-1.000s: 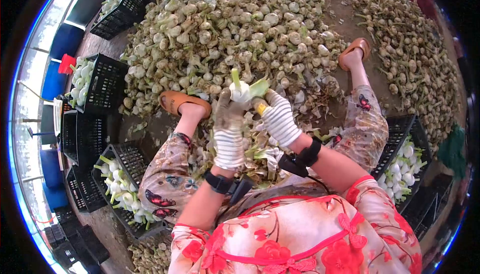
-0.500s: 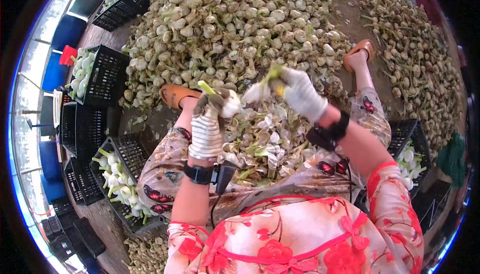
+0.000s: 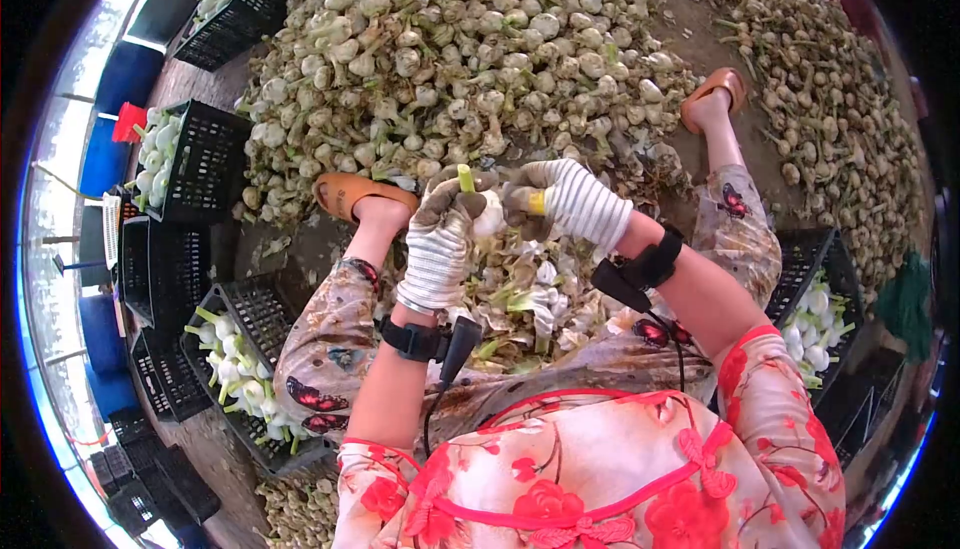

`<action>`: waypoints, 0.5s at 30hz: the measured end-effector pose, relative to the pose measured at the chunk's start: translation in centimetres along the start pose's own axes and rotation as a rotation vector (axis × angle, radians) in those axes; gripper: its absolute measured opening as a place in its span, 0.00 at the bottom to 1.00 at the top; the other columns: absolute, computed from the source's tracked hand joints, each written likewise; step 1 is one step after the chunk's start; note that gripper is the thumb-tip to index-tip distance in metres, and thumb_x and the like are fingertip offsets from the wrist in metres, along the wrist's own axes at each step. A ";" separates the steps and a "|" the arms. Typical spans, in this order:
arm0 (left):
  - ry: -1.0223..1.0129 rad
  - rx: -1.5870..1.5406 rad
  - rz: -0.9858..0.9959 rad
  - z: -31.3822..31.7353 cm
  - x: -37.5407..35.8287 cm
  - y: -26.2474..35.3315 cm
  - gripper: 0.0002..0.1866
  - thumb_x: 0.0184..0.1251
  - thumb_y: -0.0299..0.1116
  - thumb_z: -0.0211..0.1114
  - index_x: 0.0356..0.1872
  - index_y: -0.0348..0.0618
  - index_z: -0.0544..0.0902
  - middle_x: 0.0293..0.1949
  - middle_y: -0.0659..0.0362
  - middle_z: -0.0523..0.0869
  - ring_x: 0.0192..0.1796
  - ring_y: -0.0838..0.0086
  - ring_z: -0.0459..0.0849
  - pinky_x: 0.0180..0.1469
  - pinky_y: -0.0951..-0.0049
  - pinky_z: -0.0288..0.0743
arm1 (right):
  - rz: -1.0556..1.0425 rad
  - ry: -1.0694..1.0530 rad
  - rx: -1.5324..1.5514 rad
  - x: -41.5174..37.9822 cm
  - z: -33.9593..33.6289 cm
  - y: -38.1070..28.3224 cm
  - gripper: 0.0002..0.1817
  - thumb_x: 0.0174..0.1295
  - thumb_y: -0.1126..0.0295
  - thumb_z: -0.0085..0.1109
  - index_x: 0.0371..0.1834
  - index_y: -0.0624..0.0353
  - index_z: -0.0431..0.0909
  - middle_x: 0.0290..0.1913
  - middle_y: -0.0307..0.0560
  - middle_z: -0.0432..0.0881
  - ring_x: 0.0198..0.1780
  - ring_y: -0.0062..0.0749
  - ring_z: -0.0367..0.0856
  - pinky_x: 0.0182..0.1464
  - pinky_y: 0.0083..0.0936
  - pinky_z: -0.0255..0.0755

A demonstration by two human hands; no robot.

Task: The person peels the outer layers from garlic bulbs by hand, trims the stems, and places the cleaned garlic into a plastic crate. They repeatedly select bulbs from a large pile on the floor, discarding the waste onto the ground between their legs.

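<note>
Left hand clamped white round garlic bulb, green stalk up; right hand pinched yellow-handled tool beside bulb. Risk: blade slipping into left glove.

- Bright, even daylight, strongest along the left edge, where it glares white-blue.
- Shadows are soft and short.
- Heavy fisheye bending; black corners ring the round view.
- Centre sharp, the rim slightly smeared.

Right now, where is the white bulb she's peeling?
In the head view, the bulb sits mid-frame between both hands, gripped by the left hand, the right hand touching it, above the peelings.
</note>
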State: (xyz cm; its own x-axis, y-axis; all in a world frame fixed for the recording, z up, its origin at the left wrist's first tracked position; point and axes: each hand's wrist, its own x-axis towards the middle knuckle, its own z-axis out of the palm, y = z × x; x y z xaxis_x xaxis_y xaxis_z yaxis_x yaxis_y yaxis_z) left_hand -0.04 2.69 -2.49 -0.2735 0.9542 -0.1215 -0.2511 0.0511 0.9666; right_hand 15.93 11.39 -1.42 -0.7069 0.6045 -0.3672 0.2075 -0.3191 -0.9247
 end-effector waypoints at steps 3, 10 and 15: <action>0.003 0.011 -0.024 0.0 -0.4 -0.4 0.11 0.65 0.21 0.50 0.47 0.36 0.73 0.43 0.57 0.80 0.42 0.78 0.79 0.45 0.79 0.74 | -0.062 0.064 -0.233 -0.4 0.6 -0.4 0.21 0.53 0.55 0.59 0.33 0.67 0.75 0.22 0.46 0.77 0.22 0.27 0.76 0.25 0.25 0.69; -0.007 0.167 -0.086 0.9 -0.4 -0.9 0.11 0.66 0.23 0.50 0.48 0.39 0.72 0.38 0.59 0.80 0.40 0.80 0.78 0.43 0.81 0.73 | -0.177 0.221 -0.590 0.9 0.8 2.0 0.17 0.47 0.61 0.60 0.31 0.66 0.76 0.23 0.59 0.77 0.28 0.48 0.78 0.31 0.34 0.71; -0.029 -0.490 -0.215 1.6 0.3 -0.1 0.16 0.60 0.40 0.61 0.42 0.38 0.77 0.37 0.60 0.81 0.39 0.75 0.80 0.40 0.75 0.76 | -0.102 -0.196 -1.006 1.1 1.7 6.7 0.13 0.47 0.64 0.60 0.33 0.60 0.77 0.23 0.49 0.79 0.25 0.33 0.78 0.29 0.29 0.72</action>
State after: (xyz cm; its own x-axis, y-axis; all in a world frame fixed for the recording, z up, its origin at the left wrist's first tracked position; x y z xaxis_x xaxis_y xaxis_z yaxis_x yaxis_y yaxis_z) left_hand 1.38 3.44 -2.28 -0.1440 0.9454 -0.2924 -0.7048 0.1095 0.7010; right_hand 15.41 8.63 -7.84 -0.8323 0.4357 -0.3428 0.5464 0.5403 -0.6399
